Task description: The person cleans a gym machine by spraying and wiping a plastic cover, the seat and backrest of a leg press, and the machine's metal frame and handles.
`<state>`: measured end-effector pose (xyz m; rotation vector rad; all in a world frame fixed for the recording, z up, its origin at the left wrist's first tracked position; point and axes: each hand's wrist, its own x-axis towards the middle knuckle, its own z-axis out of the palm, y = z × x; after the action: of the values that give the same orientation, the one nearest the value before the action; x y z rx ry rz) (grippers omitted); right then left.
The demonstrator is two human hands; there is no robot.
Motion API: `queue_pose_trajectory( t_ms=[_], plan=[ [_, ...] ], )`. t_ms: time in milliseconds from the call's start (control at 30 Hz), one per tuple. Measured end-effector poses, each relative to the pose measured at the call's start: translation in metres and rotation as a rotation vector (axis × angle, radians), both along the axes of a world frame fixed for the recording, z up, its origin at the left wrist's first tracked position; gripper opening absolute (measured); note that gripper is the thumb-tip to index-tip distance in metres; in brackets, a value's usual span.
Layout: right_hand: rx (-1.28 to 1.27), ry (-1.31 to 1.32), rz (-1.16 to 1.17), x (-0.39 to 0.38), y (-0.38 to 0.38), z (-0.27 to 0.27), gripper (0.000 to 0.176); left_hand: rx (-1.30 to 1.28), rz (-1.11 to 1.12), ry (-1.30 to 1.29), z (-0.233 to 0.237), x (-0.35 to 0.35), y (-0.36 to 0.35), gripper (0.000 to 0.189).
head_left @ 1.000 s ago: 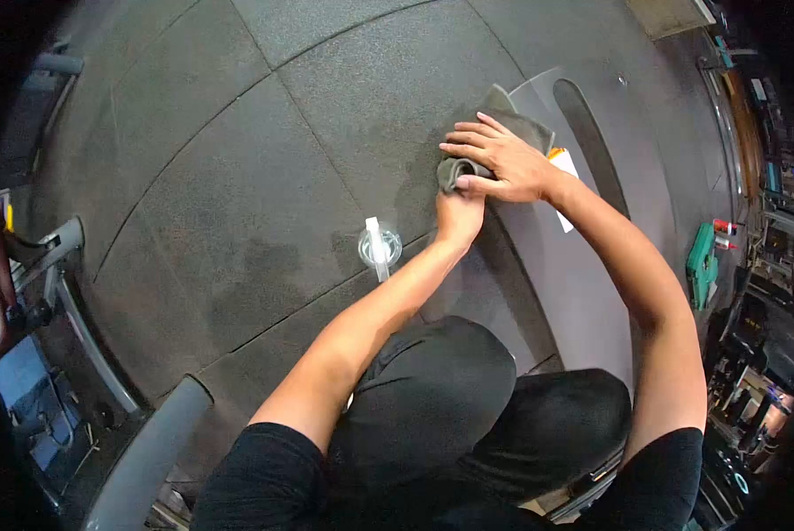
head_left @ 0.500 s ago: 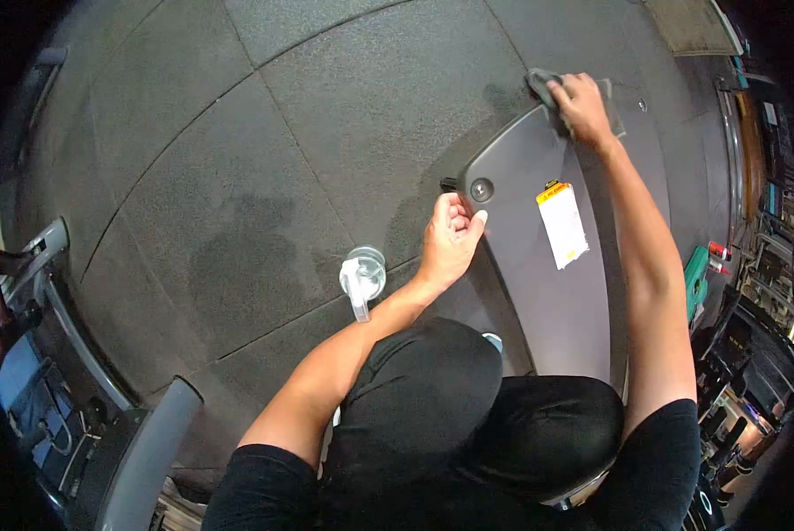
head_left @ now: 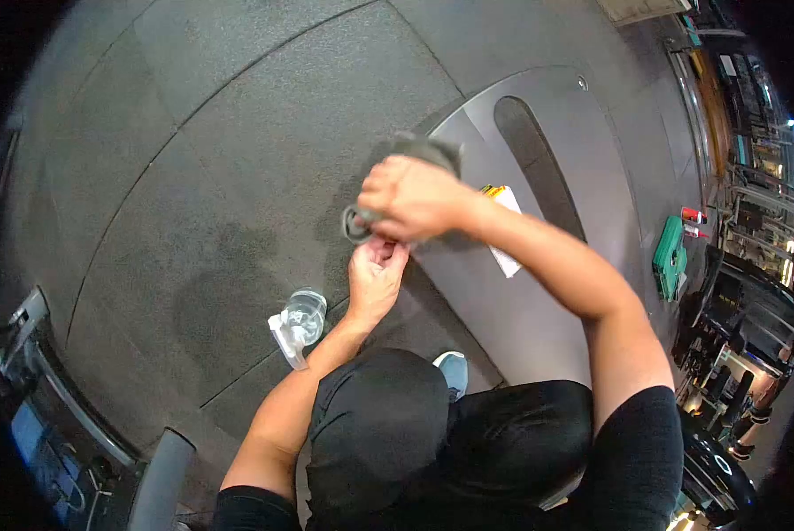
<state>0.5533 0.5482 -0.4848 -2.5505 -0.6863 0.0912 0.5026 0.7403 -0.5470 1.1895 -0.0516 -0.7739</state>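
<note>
My right hand (head_left: 415,199) is closed on a grey cloth (head_left: 428,149), blurred by motion, at the rounded left edge of a large grey plastic cover panel (head_left: 543,332). A loop of cloth sticks out left of the knuckles. Just below it, my left hand (head_left: 377,281) has its fingers curled together near the panel edge; what they pinch, if anything, is hidden. A white and yellow label (head_left: 507,258) on the panel lies partly behind my right forearm. Beside my left forearm stands a clear spray bottle (head_left: 305,317) with a white trigger head.
Dark rubber tiles (head_left: 238,159) cover the floor. A long slot (head_left: 534,155) shows in the panel. A green case (head_left: 670,258) and red items (head_left: 693,215) lie at the right. Gym machine frames (head_left: 78,380) stand at the lower left. My shoe (head_left: 451,373) is beside the panel.
My right hand has swept the cloth from the panel's far end leftward and toward me, close to my left hand. The view has shifted, showing more of the panel's slot.
</note>
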Motion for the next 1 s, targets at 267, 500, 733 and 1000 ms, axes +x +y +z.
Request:
queue_pose_trajectory(
  t_ms=[267, 500, 733, 1000],
  plan=[
    [-0.335, 0.011, -0.747, -0.005, -0.27, 0.002, 0.049, 0.021, -0.047, 0.023, 0.017, 0.008, 0.001, 0.027],
    [-0.016, -0.076, -1.295, -0.071, -0.369, -0.022, 0.052, 0.025, -0.077, 0.024, 0.02, 0.011, 0.003, 0.026],
    [-0.125, 0.059, -1.661, -0.235, -0.397, -0.047, 0.066, 0.038, -0.086, 0.041, 0.027, 0.012, -0.001, 0.025],
    [-0.829, 0.13, -1.601, -0.565, -0.35, -0.089, 0.049, 0.074, -0.044, -0.004, 0.025, 0.008, 0.002, 0.027]
  ],
)
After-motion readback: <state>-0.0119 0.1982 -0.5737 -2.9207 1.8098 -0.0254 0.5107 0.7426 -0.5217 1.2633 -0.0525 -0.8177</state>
